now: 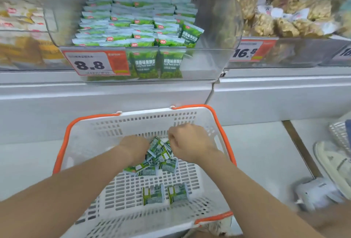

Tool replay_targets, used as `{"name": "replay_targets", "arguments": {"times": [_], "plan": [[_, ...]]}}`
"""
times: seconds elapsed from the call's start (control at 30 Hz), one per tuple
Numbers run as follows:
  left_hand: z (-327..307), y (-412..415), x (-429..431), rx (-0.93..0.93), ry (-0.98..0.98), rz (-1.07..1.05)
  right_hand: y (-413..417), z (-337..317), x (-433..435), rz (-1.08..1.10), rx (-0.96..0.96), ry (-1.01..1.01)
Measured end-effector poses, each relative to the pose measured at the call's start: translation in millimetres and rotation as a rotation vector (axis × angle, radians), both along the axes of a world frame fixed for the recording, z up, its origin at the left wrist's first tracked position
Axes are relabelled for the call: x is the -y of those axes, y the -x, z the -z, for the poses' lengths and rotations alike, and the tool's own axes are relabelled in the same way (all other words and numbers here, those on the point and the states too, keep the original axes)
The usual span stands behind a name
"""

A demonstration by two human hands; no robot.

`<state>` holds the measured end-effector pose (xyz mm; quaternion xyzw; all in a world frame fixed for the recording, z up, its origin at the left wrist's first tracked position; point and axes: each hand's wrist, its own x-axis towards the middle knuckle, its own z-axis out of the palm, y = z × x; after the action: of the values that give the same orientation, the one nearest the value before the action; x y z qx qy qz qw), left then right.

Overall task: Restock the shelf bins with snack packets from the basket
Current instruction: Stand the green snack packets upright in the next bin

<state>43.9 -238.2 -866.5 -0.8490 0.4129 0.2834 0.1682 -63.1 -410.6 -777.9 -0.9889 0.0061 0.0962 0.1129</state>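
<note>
A white basket (pixel 106 133) with an orange rim sits below the shelf. Inside it lies a heap of green snack packets (pixel 159 157). My left hand (pixel 135 148) and my right hand (pixel 188 142) are both down in the basket, fingers curled round the heap from either side. Two more green packets (pixel 153 194) lie flat nearer me on the basket floor. Above, a clear shelf bin (pixel 205 62) holds several rows of the same green packets (pixel 133 23), with a free gap at its right side.
A price tag reading 8.8 (pixel 95 64) hangs on the bin front. To the left is a bin of yellow-white packets (pixel 20 19); to the right a bin of beige snack bags (pixel 284 9) tagged 16.8. A white ledge (pixel 106 93) runs under the bins.
</note>
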Motion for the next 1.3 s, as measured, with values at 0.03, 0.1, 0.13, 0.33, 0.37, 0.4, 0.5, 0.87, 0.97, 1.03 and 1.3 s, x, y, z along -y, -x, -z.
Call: {"name": "replay_targets", "arguments": {"times": [0.03, 0.1, 0.13, 0.33, 0.37, 0.4, 0.5, 0.87, 0.97, 1.03, 1.3], "plan": [[19.6, 0.8, -2.5, -0.032, -0.015, -0.062, 0.4, 10.3, 1.0, 0.003, -0.074, 0.008], [51.8, 5.5, -4.3, -0.122, -0.005, -0.149, -0.9, 24.6, 4.0, 0.008, -0.176, 0.012], [64.1, 10.2, -5.0, -0.153, 0.006, -0.174, -2.2, 30.4, 5.3, 0.004, -0.213, 0.012], [93.9, 27.1, -7.1, -0.069, 0.047, -0.186, -5.7, 47.4, 7.4, 0.005, -0.266, -0.006], [94.1, 26.7, -10.1, -0.078, 0.058, -0.200, -5.2, 48.7, 6.6, 0.003, -0.280, -0.007], [91.5, 25.6, -12.2, -0.094, 0.098, -0.223, -4.8, 49.6, 6.5, 0.003, -0.290, -0.010], [74.1, 21.5, -21.6, -0.164, 0.318, -0.371, -4.9, 52.4, 7.7, 0.026, -0.301, -0.048], [-93.3, 4.9, -6.0, -0.789, 0.908, -0.699, -1.9, 10.0, 4.3, 0.287, -0.196, -0.842], [-117.4, 9.8, -7.9, -0.713, 1.056, -0.767, 5.3, -15.3, 11.5, 0.424, -0.189, -0.973], [-127.6, 10.2, -7.6, -0.633, 1.106, -0.730, 11.2, -27.3, 10.4, 0.455, -0.135, -0.941], [-174.1, 21.9, 1.6, -0.320, 1.337, -0.492, 17.8, -81.3, -3.2, 0.522, 0.275, -1.088]]}}
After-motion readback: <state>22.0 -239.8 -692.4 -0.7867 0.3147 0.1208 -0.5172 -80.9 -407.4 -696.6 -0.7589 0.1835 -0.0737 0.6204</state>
